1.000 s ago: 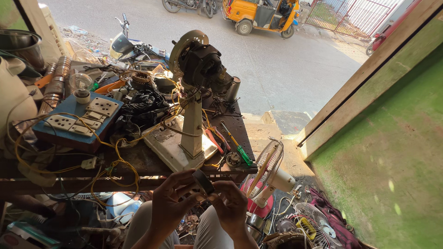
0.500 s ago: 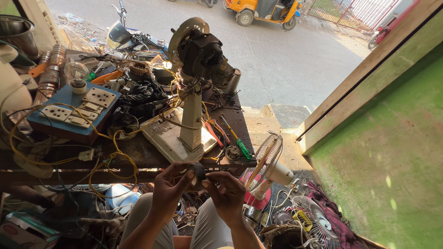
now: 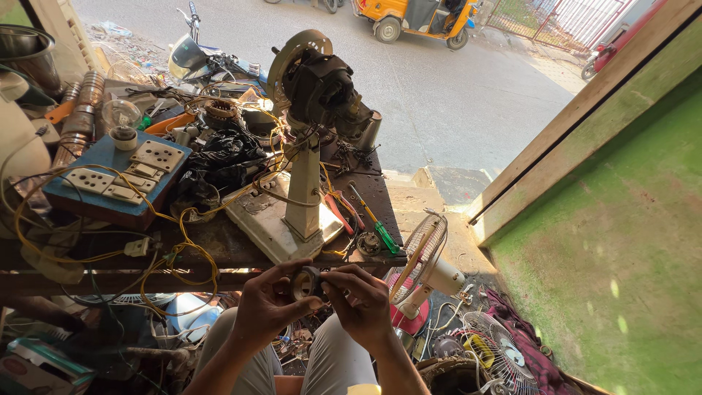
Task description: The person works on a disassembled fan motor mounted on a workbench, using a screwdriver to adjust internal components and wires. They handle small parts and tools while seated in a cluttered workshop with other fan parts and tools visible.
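Observation:
My left hand [image 3: 267, 307] and my right hand [image 3: 358, 303] meet below the bench's front edge, above my knees. Between them they grip a small dark ring-shaped part [image 3: 306, 281], like a roll of tape; the left fingers curl around it and the right fingertips pinch its edge. Straight ahead on the bench stands a stripped table fan [image 3: 311, 95] with a bare motor on a cream stand and base [image 3: 281, 219].
The wooden workbench [image 3: 219, 252] carries a blue switchboard with sockets and a bulb [image 3: 117, 172], tangled yellow wires, a green-handled screwdriver [image 3: 376, 223] and red pliers. Small fans [image 3: 424, 256] lie on the floor to the right. A green wall [image 3: 607, 241] rises on the right; the street lies beyond.
The view has tilted slightly. My hands have stayed together on the ring-shaped part and shifted a little as they turn it.

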